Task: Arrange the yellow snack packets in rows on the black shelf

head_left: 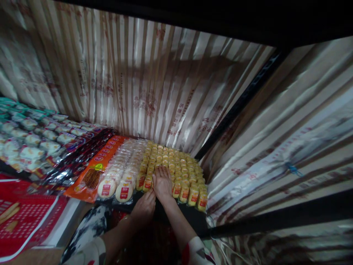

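Observation:
Rows of small yellow wrapped snack packets (193,195) with red labels stand close together on a dark shelf. My right hand (162,184) lies flat over the middle rows, fingers stretched toward the back. Just left of it, my left hand (145,207) is at the front edge of the rows, its fingers closed beside a front packet. What those fingers hold, if anything, is hidden. Clear-wrapped round white crackers (124,191) with red labels stand in two rows directly left of the yellow packets.
An orange snack bag (95,171) lies beside the crackers, then dark shiny packets (74,158) and white-and-teal packets (30,147). A red basket (30,217) sits at lower left. Striped plastic sheeting (154,77) hangs behind, with a black metal post (239,106) at right.

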A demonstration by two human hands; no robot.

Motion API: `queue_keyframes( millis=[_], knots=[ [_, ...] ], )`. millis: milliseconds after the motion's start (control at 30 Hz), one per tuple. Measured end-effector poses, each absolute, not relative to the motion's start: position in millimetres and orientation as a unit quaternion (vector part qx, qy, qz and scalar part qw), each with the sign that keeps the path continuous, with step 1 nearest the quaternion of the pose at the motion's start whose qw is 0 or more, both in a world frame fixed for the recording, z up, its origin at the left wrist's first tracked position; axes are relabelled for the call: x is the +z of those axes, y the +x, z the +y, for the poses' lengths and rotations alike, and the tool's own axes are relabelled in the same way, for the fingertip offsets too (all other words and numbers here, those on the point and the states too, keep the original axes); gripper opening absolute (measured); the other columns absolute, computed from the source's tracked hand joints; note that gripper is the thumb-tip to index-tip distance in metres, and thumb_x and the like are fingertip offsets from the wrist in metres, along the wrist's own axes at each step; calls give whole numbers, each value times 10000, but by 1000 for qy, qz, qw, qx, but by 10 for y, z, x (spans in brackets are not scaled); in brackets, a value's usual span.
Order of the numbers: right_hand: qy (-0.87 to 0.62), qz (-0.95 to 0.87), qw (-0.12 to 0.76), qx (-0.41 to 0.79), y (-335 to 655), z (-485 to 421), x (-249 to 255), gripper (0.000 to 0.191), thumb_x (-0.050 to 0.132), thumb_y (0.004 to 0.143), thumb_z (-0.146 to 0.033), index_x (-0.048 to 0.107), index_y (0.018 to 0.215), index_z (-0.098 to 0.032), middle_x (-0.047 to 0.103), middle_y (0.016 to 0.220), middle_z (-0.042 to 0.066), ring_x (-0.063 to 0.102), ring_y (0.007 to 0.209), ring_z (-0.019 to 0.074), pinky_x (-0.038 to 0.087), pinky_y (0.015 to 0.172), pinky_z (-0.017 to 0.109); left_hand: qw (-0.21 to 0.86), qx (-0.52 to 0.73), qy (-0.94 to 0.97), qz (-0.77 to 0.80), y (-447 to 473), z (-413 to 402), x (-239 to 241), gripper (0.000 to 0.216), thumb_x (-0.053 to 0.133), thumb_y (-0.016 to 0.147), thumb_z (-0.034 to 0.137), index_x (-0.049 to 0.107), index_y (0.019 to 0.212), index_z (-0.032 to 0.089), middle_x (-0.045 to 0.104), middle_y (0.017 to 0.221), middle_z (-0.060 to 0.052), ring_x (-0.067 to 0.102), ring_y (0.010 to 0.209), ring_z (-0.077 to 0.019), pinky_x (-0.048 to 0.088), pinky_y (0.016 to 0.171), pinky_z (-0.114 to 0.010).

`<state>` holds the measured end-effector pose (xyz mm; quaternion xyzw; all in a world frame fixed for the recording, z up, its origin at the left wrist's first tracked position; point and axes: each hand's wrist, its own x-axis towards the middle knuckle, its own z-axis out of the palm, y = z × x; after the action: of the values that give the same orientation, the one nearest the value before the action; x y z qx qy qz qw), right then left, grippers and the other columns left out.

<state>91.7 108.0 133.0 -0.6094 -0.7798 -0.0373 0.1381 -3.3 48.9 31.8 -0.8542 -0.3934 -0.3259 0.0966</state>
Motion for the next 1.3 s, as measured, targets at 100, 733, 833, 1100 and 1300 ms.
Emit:
queue_keyframes(
  millis=[100, 733, 833, 1100, 1300],
  knots=[
    [-623, -765, 160, -45, 865, 1225, 1360, 486, 292, 928, -293, 405, 1338, -57, 378, 1403, 140, 279, 1326, 237, 140, 1100, 382, 99, -327, -845, -411, 3, 480, 330, 375, 302, 841, 99, 560, 1102, 24, 613, 1113, -184, 522, 1128, -245, 482, 908, -402],
    [-671, -737, 63, 55, 755, 1757, 1307, 618, 190, 931, -438, 227, 1411, -49, 154, 1488, 122, 83, 1383, 206, 65, 1101, 350, 113, -360, -825, -421, 31, 515, 228, 432, 340, 866, 115, 363, 1289, 31, 526, 1258, -176, 374, 1281, -253, 431, 972, -396],
    [-672, -734, 84, 48, 770, 1835, 1325, 618, 183, 929, -439, 218, 1415, -58, 147, 1492, 111, 90, 1382, 205, 51, 1103, 344, 121, -360, -825, -419, 36, 521, 194, 433, 347, 853, 91, 375, 1281, 30, 527, 1257, -169, 348, 1296, -251, 425, 986, -391],
    [-676, -731, 73, 66, 754, 1984, 1312, 631, 205, 920, -441, 210, 1416, -52, 139, 1493, 113, 74, 1384, 210, 61, 1102, 349, 129, -337, -826, -432, 35, 490, 280, 453, 330, 859, 108, 367, 1305, 36, 531, 1258, -159, 406, 1259, -236, 458, 959, -366],
    [-688, -719, 79, 62, 752, 2115, 1379, 662, 178, 919, -464, 215, 1410, -20, 157, 1485, 148, 88, 1382, 227, 25, 1105, 366, 118, -334, -822, -446, 58, 494, 297, 478, 326, 858, 107, 342, 1330, 32, 519, 1277, -163, 414, 1254, -229, 460, 965, -366]
  ],
)
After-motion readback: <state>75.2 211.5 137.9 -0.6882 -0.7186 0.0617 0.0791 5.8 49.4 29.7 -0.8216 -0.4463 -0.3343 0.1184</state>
